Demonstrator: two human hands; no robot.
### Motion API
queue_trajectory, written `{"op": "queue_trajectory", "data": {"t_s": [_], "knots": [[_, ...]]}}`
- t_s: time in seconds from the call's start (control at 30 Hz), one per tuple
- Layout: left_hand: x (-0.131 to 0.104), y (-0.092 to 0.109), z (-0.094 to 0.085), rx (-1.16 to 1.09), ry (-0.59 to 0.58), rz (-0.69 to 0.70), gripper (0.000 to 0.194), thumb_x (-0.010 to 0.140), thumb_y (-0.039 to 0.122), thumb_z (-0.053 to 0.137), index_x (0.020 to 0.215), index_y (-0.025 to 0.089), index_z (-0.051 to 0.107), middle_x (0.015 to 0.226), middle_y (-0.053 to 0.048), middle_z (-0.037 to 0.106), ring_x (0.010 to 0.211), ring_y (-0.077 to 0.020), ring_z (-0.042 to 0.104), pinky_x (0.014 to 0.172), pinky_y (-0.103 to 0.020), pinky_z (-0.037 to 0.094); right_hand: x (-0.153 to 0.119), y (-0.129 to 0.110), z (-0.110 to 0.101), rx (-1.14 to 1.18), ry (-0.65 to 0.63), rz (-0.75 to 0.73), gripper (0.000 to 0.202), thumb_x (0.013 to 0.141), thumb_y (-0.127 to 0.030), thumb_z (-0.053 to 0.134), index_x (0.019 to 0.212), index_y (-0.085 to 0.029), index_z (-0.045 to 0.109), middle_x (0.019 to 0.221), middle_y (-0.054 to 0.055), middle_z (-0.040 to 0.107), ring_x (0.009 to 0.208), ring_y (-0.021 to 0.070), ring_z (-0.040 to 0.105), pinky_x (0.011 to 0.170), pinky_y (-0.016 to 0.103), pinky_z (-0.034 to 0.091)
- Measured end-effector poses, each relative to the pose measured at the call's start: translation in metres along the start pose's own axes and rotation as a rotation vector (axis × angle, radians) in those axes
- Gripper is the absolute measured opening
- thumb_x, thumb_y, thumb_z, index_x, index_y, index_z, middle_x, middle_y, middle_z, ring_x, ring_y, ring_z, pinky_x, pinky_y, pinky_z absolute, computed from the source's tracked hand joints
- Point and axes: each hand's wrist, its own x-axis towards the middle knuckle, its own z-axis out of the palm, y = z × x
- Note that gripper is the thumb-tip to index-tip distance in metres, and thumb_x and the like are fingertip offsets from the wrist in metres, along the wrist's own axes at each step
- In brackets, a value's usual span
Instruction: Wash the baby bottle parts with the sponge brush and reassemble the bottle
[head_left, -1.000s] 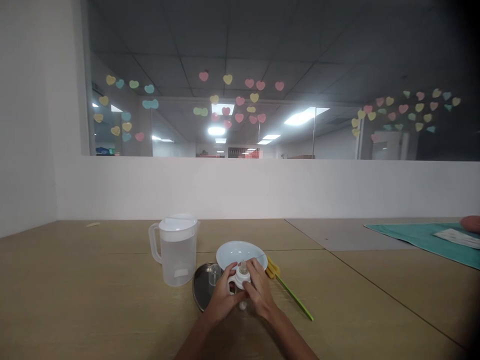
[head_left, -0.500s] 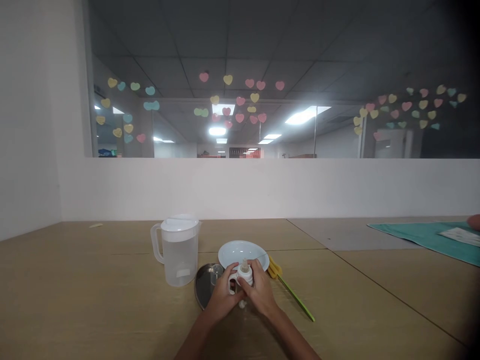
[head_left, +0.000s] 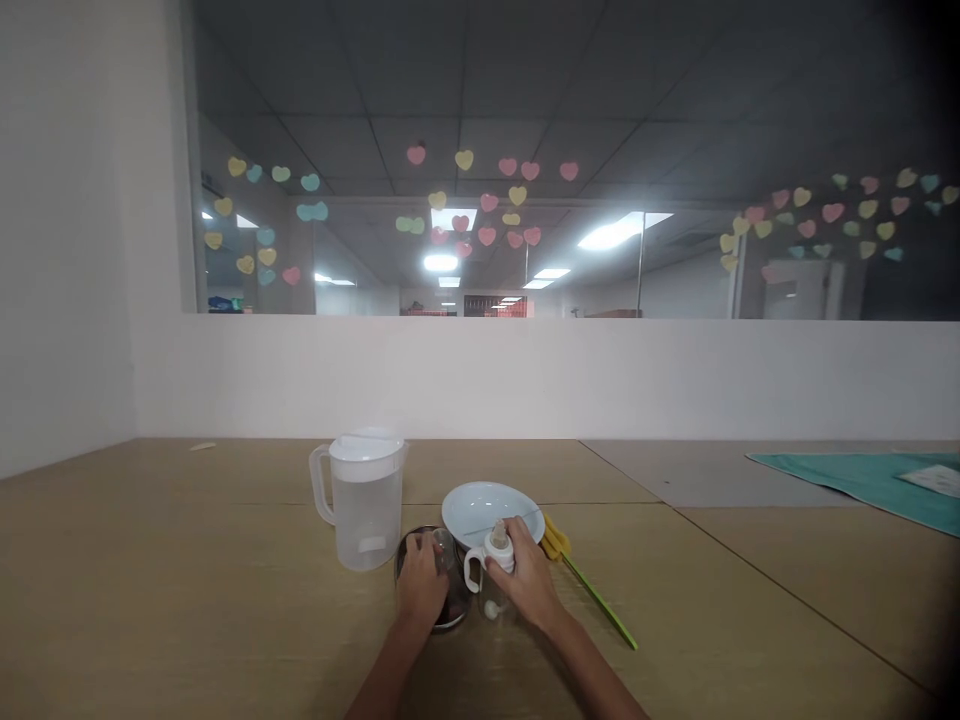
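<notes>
In my right hand [head_left: 529, 572] is a baby bottle [head_left: 498, 548] with a white collar, a pale teat and a white side handle. It stands upright, its clear body partly behind my fingers. My left hand [head_left: 423, 582] has left the bottle and is over a round dark metal tray [head_left: 450, 626], with bent fingers around a clear dome-shaped cap [head_left: 444, 543]. The fingers hide part of the cap. Just behind the bottle is a pale blue-white bowl [head_left: 491, 500].
A lidded translucent pitcher [head_left: 366, 515] stands left of the tray. To the right lies a brush with a yellow sponge head [head_left: 555, 540] and green handle [head_left: 600, 600]. A teal cloth [head_left: 862, 478] lies far right. A white wall [head_left: 375, 375] rises behind the table.
My left hand has let go of the bottle and moved left to the clear cap on the tray. My right hand keeps the bottle. A fingertip at the far right edge is gone.
</notes>
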Motion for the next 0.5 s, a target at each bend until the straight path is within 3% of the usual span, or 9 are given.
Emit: {"op": "queue_trajectory", "data": {"t_s": [0.1,0.2,0.37,0.43,0.5], "knots": [[0.001,0.002,-0.001,-0.025,0.052,0.010,0.017,0.080,0.011,0.041,0.094,0.016,0.050,0.096,-0.007,0.054,0.093,-0.0188,0.052,0.082,-0.028,0.039,0.001,0.001,0.000,0.000,-0.001,-0.015,0.021,0.069,-0.025,0.048,0.089,-0.019,0.048,0.083,0.002,0.053,0.077,0.0167,0.052,0.069,0.028,0.042],[0.000,0.003,0.000,-0.025,0.043,0.134,0.023,0.077,0.009,0.044,0.098,0.018,0.051,0.101,-0.006,0.053,0.100,-0.0200,0.048,0.088,-0.030,0.036,0.001,0.001,0.000,0.004,-0.013,-0.019,0.022,0.069,-0.025,0.048,0.090,-0.018,0.048,0.084,0.002,0.052,0.077,0.0168,0.052,0.070,0.028,0.042],[-0.002,0.000,0.004,-0.026,0.062,0.145,0.016,0.075,0.004,0.042,0.081,0.017,0.050,0.092,-0.006,0.051,0.094,-0.0200,0.050,0.086,-0.032,0.038,0.000,0.003,0.000,-0.010,-0.008,-0.028,0.025,0.070,-0.027,0.049,0.093,-0.018,0.049,0.085,0.002,0.053,0.078,0.0173,0.053,0.070,0.029,0.043],[-0.001,0.002,0.000,-0.091,0.130,0.114,0.011,0.077,0.008,0.043,0.082,0.017,0.047,0.088,-0.005,0.049,0.090,-0.0199,0.051,0.083,-0.033,0.041,-0.001,0.004,-0.002,-0.048,-0.024,-0.032,0.027,0.073,-0.030,0.049,0.096,-0.017,0.050,0.088,0.004,0.054,0.079,0.0184,0.054,0.070,0.031,0.044],[0.000,0.006,-0.006,-0.193,0.274,0.115,0.003,0.082,0.018,0.043,0.085,0.018,0.045,0.089,-0.005,0.048,0.089,-0.0210,0.052,0.083,-0.036,0.042,-0.001,0.004,-0.007,-0.101,-0.059,-0.066,0.033,0.076,-0.034,0.050,0.104,-0.017,0.051,0.093,0.006,0.055,0.081,0.0201,0.055,0.071,0.032,0.045]]}}
